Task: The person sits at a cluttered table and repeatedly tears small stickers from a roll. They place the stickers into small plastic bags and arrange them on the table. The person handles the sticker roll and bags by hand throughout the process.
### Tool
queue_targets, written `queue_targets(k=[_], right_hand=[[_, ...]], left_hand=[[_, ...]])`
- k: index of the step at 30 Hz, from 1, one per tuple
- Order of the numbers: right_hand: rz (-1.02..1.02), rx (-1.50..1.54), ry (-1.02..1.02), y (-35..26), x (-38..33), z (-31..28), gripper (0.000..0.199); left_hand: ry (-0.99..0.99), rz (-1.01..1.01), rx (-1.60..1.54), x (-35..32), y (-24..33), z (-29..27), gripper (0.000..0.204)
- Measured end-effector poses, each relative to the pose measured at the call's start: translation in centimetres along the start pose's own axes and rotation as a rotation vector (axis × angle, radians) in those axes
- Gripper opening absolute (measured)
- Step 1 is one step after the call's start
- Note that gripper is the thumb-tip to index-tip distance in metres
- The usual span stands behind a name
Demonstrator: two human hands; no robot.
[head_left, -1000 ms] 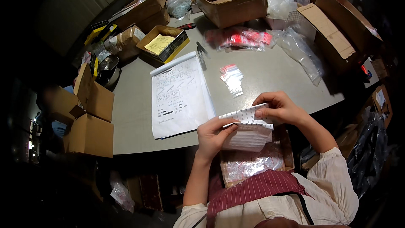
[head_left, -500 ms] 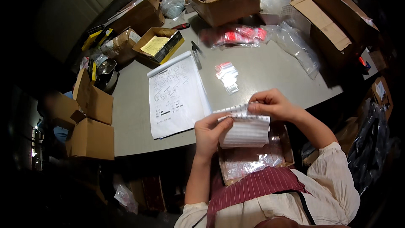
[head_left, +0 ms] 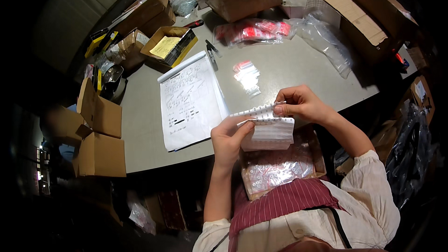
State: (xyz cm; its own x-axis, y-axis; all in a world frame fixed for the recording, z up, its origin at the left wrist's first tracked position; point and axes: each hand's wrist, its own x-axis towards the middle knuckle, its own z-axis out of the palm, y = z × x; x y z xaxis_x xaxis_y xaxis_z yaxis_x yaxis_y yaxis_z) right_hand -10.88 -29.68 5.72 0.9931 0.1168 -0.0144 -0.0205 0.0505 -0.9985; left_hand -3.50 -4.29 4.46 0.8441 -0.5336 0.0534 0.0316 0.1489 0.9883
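Observation:
Both my hands hold a white folded sheet of small printed labels (head_left: 268,137) in front of me. My left hand (head_left: 226,143) pinches its left edge between thumb and fingers. Thumb and bent fingers of my right hand (head_left: 301,104) grip the upper right corner of the top fold, whose row of small dark marks faces up. Lower folds hang beneath. Under the sheet, at my lap, sits an open cardboard box (head_left: 318,153) with clear plastic packets (head_left: 280,170) of small ring-shaped pieces. Beyond my hands a loose pile of small clear red-edged bags (head_left: 247,77) lies on the table.
A handwritten notepad (head_left: 191,112) lies left of my hands, with black markers (head_left: 212,56) at its upper right. Red-and-clear plastic bags (head_left: 252,31) and a large open carton (head_left: 240,0) are at the back. More boxes (head_left: 105,151) stand left; a tall carton (head_left: 368,23) stands right.
The top fold of the label sheet has opened further, showing more of its printed row. Both hands keep their grip. The whole view has shifted slightly, moving the table things up and left.

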Motion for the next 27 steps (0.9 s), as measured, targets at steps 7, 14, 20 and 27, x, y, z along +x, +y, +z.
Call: queue_targets(k=[7,14,20,27], right_hand=[[-0.275,-0.499,0.119,-1.1,0.6,-0.4,0.021],[-0.496,-1.131,0.147,-2.2,1.1,0.6,0.032],[-0.466,-1.189,0.112,-1.4,1.9,0.8,0.029],[-0.499,-1.088,-0.051,-0.7,2.8,0.3,0.027]], left_hand=[[0.013,0.139,0.227,0.9,0.6,0.2,0.015],[-0.021,0.319,0.512,2.0,0.5,0.2,0.011],[-0.026,0.29,0.448,2.2,-0.3,0.1,0.011],[0.013,0.014,0.237,2.7,-1.6,-1.1,0.014]])
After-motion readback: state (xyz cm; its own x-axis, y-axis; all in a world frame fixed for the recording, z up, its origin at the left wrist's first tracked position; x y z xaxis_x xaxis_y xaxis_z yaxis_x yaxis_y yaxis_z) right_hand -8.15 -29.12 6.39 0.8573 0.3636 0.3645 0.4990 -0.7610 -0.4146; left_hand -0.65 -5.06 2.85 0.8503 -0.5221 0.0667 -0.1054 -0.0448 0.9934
